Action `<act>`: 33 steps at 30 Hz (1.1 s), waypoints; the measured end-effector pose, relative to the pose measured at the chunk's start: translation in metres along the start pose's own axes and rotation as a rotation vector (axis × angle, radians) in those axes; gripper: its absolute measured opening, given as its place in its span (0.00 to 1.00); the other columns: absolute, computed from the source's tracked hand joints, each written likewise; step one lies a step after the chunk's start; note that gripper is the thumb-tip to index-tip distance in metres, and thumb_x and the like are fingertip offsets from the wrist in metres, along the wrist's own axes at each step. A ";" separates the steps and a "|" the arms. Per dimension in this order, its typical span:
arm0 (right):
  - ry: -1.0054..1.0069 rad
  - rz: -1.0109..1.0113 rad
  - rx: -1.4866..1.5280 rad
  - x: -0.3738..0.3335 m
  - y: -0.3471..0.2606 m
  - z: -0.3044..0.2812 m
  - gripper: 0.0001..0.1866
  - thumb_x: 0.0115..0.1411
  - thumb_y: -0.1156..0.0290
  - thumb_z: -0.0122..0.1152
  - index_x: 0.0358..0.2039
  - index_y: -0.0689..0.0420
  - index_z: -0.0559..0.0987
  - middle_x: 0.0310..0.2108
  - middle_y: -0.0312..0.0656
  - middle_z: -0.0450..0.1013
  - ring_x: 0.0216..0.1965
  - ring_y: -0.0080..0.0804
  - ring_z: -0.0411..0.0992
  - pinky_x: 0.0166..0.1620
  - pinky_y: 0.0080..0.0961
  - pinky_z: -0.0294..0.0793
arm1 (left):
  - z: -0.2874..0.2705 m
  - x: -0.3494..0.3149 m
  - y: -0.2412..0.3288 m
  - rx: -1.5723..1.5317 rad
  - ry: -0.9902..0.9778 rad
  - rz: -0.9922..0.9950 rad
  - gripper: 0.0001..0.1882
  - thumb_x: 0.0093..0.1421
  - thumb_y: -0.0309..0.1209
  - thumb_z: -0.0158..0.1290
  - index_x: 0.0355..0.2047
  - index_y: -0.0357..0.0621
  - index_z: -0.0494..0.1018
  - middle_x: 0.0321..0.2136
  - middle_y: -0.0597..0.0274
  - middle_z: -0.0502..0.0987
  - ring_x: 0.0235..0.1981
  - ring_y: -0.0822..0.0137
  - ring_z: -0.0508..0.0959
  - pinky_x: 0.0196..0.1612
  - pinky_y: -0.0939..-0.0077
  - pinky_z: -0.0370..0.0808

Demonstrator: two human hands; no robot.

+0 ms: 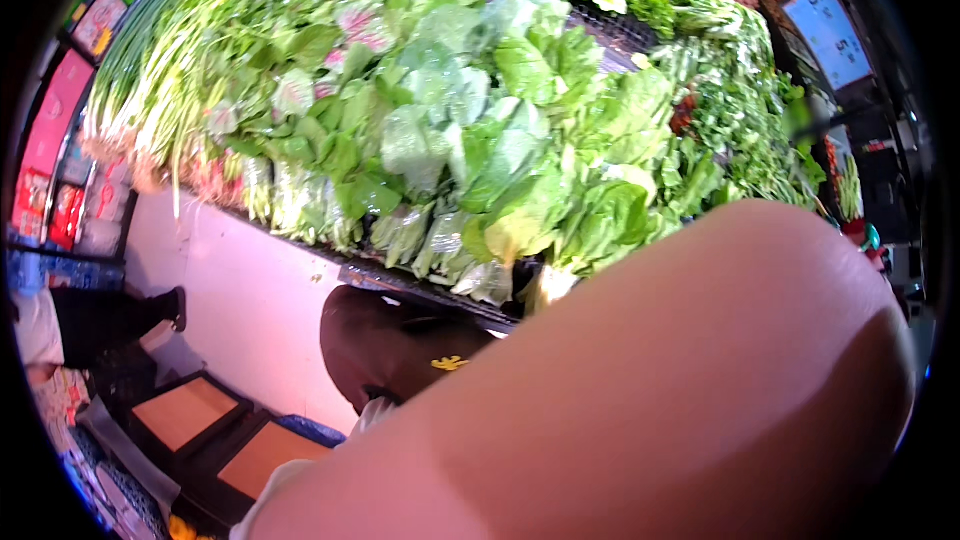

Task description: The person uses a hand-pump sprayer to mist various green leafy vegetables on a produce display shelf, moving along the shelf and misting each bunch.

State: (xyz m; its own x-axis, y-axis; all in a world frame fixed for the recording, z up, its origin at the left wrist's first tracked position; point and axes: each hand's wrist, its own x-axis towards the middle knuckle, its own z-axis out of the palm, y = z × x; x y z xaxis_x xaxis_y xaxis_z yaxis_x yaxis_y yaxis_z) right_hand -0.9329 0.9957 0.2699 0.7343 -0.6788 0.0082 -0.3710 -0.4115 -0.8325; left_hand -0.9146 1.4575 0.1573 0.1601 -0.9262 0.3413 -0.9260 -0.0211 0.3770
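Observation:
A bare, bent arm (620, 370) of mine fills the lower right, very close to the camera. A pale sleeve edge (280, 485) shows at its lower left end. Neither of my hands is in the picture, so what they hold or touch is hidden. Beyond the arm lies a heaped display of leafy greens (610, 120), some bunches in clear plastic wrap (440, 240). Spring onions (150, 80) with pale roots are piled at its left. Red-and-green leaves (362, 28) sit among the bunches. Partly behind my arm is a dark brown rounded thing (385, 340) with a yellow emblem.
The display's dark front edge (400, 280) runs above a pale floor (220, 270). At the left are a person's dark trousers (105, 325) and shelves of packaged goods (65, 210). Dark-framed boxes with orange-brown tops (185, 410) stand lower left. A blue sign (828, 35) hangs upper right.

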 end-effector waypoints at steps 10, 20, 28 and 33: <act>-0.005 0.008 -0.053 -0.028 -0.026 0.054 0.24 0.62 0.48 0.44 0.24 0.56 0.71 0.11 0.29 0.61 0.09 0.18 0.57 0.13 0.16 0.56 | 0.007 0.062 -0.009 0.024 -0.181 0.219 0.04 0.48 0.29 0.50 0.23 0.43 0.72 0.22 0.60 0.72 0.24 0.63 0.75 0.26 0.75 0.72; 0.003 0.030 0.160 -0.025 -0.011 0.020 0.30 0.63 0.58 0.48 0.64 0.44 0.53 0.18 0.33 0.69 0.12 0.17 0.62 0.14 0.14 0.58 | -0.030 -0.026 -0.113 0.074 0.078 -0.208 0.09 0.54 0.36 0.53 0.25 0.43 0.73 0.17 0.60 0.72 0.20 0.58 0.75 0.22 0.69 0.72; 0.170 0.069 0.044 -0.042 -0.028 0.037 0.26 0.64 0.49 0.41 0.23 0.61 0.70 0.13 0.35 0.62 0.11 0.25 0.59 0.17 0.23 0.61 | 0.002 -0.108 -0.116 -0.153 0.408 -0.671 0.06 0.51 0.25 0.56 0.30 0.37 0.76 0.27 0.55 0.79 0.25 0.60 0.79 0.30 0.74 0.74; 0.124 0.064 -0.175 -0.059 -0.031 0.046 0.26 0.64 0.51 0.42 0.22 0.63 0.71 0.13 0.36 0.63 0.11 0.25 0.61 0.18 0.24 0.64 | 0.011 -0.126 -0.122 -0.270 0.495 -0.697 0.06 0.52 0.23 0.54 0.32 0.36 0.76 0.27 0.53 0.78 0.26 0.61 0.78 0.31 0.76 0.73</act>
State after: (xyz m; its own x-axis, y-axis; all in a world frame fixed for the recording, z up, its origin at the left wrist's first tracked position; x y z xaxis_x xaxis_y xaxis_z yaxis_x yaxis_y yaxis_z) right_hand -0.9388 1.0767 0.2699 0.6346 -0.7720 0.0352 -0.5158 -0.4570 -0.7246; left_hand -0.8252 1.5729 0.0586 0.8430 -0.4665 0.2679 -0.4614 -0.3711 0.8058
